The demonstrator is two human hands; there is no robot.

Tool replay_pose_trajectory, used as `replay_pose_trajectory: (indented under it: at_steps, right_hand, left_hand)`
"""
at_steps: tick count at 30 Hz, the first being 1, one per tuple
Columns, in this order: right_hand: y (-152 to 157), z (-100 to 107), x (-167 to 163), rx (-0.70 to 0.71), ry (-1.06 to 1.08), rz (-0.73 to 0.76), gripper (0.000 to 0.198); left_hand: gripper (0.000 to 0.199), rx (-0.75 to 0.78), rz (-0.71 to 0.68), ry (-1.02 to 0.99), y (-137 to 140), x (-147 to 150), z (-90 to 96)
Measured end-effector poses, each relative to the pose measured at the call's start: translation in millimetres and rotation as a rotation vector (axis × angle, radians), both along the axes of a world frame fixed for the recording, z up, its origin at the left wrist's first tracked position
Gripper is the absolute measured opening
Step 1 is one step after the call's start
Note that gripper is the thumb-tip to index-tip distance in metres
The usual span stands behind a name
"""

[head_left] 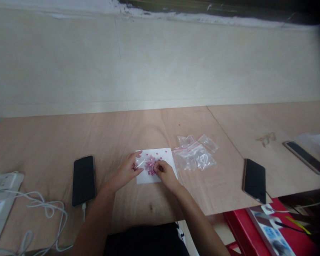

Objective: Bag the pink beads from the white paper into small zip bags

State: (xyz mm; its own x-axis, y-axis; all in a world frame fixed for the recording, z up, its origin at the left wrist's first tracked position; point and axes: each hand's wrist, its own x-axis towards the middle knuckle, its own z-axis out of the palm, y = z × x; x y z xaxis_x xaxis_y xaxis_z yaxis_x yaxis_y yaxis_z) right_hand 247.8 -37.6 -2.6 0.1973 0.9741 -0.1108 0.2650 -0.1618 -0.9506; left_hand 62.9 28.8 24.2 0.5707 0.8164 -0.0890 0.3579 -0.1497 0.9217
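Observation:
A white square sheet [142,179] lies on the table under both hands. On it sits a heap of small pink pieces [150,164], with several loose ones scattered towards the far edge. My left hand [128,169] is at the sheet's left side, thumb and forefinger curved around a small clear plastic bag [140,161] beside the heap. From the right, my right hand [165,172] reaches to the heap's edge with thumb and forefinger pinched together. Whatever sits between those fingertips is too small to make out.
Clear zip bags [197,153] lie right of the sheet. A charging phone [83,180] is at left, near white cables [46,204] and a white box [1,199]. Two more phones, one dark [254,180] and one farther right [308,158], lie near a red stool [236,222].

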Motion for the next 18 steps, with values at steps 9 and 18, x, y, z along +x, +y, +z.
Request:
replay_pose_trajectory:
  at_steps: [9, 18]
  right_hand:
    - [2, -7, -1, -0.028, 0.040, -0.009, 0.007]
    - [0, -8, 0, -0.060, 0.111, -0.026, 0.009]
  left_hand:
    - [0.050, 0.062, -0.013, 0.035, 1, 6, 19.4]
    - [0.053, 0.111, -0.014, -0.018, -6, 13, 17.3]
